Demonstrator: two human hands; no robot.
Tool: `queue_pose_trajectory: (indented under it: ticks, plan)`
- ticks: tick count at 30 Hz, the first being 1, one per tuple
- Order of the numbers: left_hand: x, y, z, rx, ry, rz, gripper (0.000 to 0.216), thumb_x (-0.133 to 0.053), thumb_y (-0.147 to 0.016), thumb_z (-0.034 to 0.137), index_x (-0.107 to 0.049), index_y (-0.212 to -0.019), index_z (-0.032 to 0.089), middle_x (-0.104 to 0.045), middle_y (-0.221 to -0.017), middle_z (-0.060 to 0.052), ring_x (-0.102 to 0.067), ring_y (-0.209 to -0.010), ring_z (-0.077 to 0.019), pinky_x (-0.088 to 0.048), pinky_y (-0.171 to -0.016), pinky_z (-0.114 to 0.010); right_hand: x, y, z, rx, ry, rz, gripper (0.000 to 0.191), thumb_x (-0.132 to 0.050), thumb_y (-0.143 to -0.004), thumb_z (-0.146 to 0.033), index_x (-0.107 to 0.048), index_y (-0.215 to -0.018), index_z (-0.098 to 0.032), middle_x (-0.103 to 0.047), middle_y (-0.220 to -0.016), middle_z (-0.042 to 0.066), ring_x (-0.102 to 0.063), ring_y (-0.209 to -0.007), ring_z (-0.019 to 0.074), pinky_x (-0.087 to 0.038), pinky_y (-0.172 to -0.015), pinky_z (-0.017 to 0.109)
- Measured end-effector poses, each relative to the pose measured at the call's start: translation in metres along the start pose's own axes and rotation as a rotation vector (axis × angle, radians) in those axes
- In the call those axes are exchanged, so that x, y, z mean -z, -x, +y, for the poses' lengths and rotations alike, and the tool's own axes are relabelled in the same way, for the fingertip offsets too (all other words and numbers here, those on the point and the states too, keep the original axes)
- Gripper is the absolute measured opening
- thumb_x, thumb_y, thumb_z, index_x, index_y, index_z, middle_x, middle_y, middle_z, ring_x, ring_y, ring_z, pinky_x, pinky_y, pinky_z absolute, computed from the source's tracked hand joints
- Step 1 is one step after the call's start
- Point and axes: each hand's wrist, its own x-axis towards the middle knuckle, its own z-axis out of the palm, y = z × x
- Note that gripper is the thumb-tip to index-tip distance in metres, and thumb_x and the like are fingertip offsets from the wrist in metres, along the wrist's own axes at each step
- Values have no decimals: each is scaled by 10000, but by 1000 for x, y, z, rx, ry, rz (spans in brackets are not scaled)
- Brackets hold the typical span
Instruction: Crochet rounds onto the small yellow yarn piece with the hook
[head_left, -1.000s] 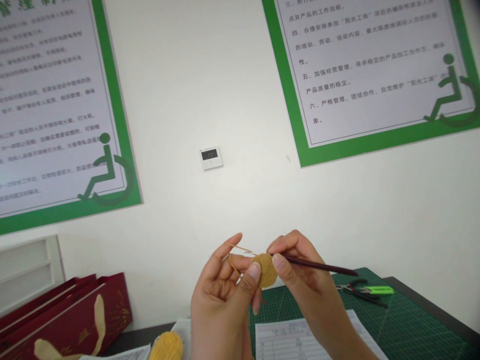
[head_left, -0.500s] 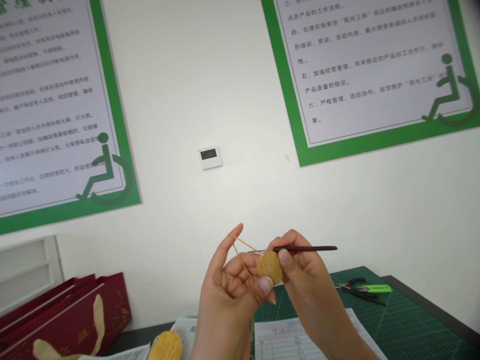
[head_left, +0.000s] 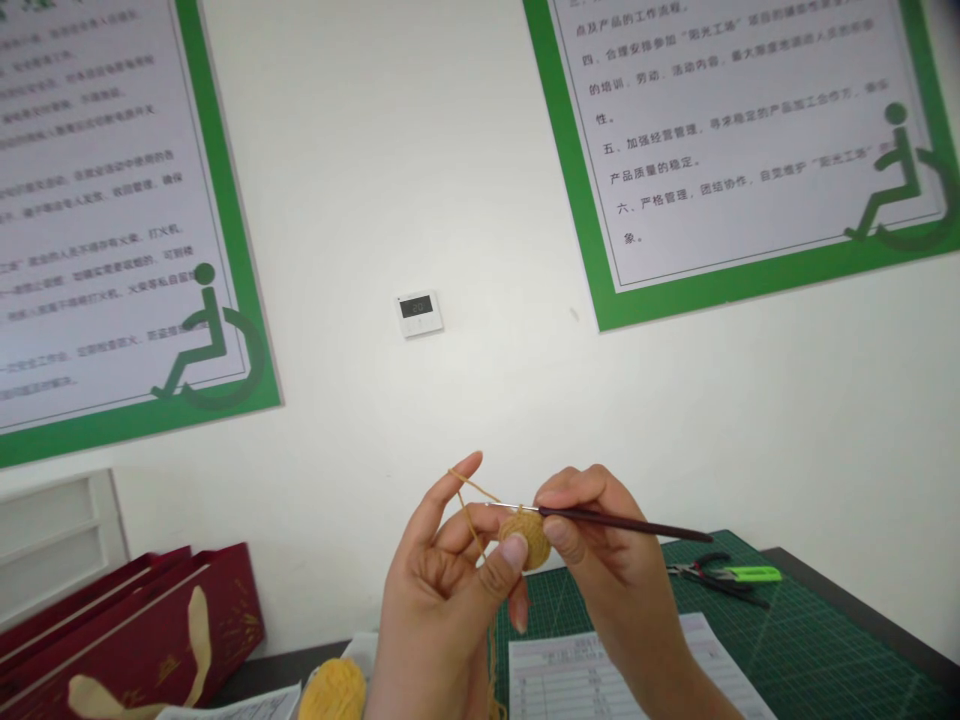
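Craft workshop: cutting mat point(head_left: 795, 630), pliers point(head_left: 700, 572), posters point(head_left: 712, 255)

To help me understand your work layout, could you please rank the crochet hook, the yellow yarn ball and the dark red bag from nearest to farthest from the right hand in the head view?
1. Crochet hook: held in the right hand.
2. Yellow yarn ball: bottom edge, left of both hands.
3. Dark red bag: farther left, beyond the ball.

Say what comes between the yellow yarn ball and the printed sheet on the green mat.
In the head view, the left hand and tan yarn hanging beside it come between the yellow yarn ball and the printed sheet.
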Motion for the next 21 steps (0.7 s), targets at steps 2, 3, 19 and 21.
queue_pose_trajectory:
  ticks: [2,3,19,21]
  plan:
    - [-2,2,0,-8,-2,11,757,-886,-685,62,-594,-1377,156,-705,-725,7,-519,-435,-56,-400,-406,-147,-1,-1,-2,59,22,-21,56,-685,-949,-220,-701,-977,-267,-636,-903,-12,-622,-848,120,-511,-748,223]
    - [-3,2,-1,-15,1,20,752,-891,-679,62,-605,-1367,159,-694,-723,14,-512,-444,-52,-399,-403,-138,-2,-2,-3,71,9,-26,53,-676,-956,-223,-698,-976,-267,-637,-912,-14,-626,-867,116,-517,-769,218]
    - [-6,5,-7,-66,72,55,689,-936,-611,75,-735,-1254,218,-669,-642,44,-637,-652,-107,-562,-719,-223,-9,4,-12,-44,-230,18,79,-579,-1027,-327,-652,-1010,-299,-737,-935,-29,-683,-919,107,-537,-846,238]
    - [-7,6,-6,-78,86,59,667,-937,-611,85,-746,-1236,219,-679,-651,40,-642,-654,-115,-568,-726,-241,-9,3,-15,-45,-221,30,85,-585,-1022,-353,-644,-995,-299,-739,-914,-29,-678,-894,110,-525,-830,238]
